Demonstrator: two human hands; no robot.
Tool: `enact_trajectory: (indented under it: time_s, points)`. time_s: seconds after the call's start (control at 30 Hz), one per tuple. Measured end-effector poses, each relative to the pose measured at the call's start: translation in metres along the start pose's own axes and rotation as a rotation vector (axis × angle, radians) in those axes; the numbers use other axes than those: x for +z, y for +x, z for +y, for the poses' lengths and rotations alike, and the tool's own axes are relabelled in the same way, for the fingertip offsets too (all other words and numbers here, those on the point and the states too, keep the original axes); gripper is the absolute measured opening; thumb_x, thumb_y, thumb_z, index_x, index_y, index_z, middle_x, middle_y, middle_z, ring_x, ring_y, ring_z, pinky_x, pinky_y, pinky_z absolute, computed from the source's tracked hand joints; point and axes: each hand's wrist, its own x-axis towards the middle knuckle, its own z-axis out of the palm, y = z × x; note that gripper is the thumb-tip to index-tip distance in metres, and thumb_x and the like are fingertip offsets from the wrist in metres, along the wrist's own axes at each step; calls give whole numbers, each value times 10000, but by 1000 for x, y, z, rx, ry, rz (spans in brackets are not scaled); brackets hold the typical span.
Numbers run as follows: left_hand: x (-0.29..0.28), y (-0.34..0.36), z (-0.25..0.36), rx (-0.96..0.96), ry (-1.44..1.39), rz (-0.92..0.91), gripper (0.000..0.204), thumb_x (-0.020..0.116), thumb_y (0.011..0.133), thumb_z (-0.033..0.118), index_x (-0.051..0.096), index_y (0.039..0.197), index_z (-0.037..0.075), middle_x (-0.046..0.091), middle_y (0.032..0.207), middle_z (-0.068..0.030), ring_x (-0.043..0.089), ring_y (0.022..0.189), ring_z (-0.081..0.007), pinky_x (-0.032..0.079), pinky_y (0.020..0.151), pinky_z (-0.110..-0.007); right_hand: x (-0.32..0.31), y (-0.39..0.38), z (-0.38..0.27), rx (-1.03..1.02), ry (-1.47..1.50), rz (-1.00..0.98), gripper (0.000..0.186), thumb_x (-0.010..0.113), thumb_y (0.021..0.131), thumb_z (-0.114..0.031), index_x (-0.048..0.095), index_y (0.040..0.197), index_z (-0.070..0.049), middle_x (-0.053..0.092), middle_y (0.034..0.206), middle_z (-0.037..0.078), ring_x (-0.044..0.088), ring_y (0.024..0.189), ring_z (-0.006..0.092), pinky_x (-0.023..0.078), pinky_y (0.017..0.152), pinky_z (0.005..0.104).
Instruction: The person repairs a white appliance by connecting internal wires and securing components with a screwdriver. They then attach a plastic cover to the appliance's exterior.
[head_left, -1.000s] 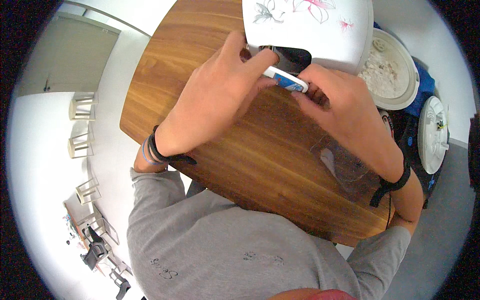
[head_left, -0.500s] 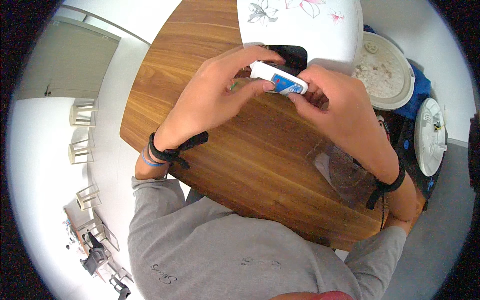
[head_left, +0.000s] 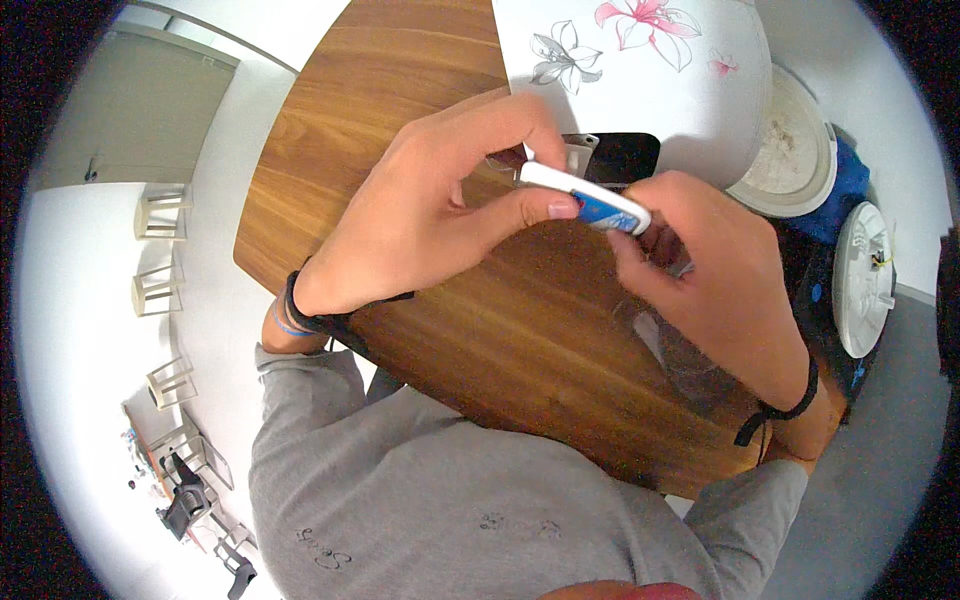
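A slim white plastic piece with a blue printed label is held between both hands. My left hand pinches its left part, thumb along the near side and index finger arched over the top. My right hand has its fingers closed round the right end, the fingertips partly hidden. Just beyond them stands a white appliance with pink and grey flower drawings, which has a dark opening in its front. A small pale part shows at that opening, behind the held piece.
The wooden table carries a crumpled clear plastic sheet near my right wrist. At right sit a round cream lid, blue cloth and a white round plastic part. Chairs line the wall at left, beside a grey door.
The held piece first turned to show more of its label, then tilted back edge-on. Both hands and the piece now sit lower in view, and the appliance has shifted down and right.
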Motion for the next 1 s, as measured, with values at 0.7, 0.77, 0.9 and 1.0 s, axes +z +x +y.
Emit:
enact_trajectory:
  time_s: [0.7, 0.77, 0.9, 1.0]
  points:
    - [19, -15, -11, -134, -203, 96, 510, 788, 918, -60, 383, 1191, 90, 561, 1245, -92, 650, 1138, -209, 574, 979, -364, -36, -21, 19, -105, -231, 8, 263, 808, 808, 47, 631, 981, -42, 610, 894, 101, 642, 870, 298, 489, 1053, 458]
    - [23, -15, -12, -121, -190, 133, 524, 780, 914, -84, 370, 1191, 90, 587, 1270, -111, 662, 1178, -223, 588, 985, -372, -37, -22, 22, -94, -185, -3, 265, 807, 805, 53, 628, 972, -49, 613, 900, 103, 635, 882, 295, 436, 1125, 499]
    - [35, -14, -21, -98, -320, 202, 542, 772, 910, -100, 360, 1207, 86, 602, 1288, -120, 652, 1262, -245, 598, 1031, -391, -31, -21, 25, -106, -108, -30, 270, 807, 808, 56, 620, 973, -47, 608, 900, 106, 615, 883, 310, 477, 1064, 464]
    - [42, -13, -25, -123, -342, 263, 536, 770, 910, -100, 375, 1228, 73, 606, 1294, -110, 653, 1269, -241, 604, 1030, -389, -29, -21, 26, -131, -97, -2, 268, 803, 819, 60, 616, 985, -37, 603, 909, 113, 599, 870, 318, 507, 913, 410]
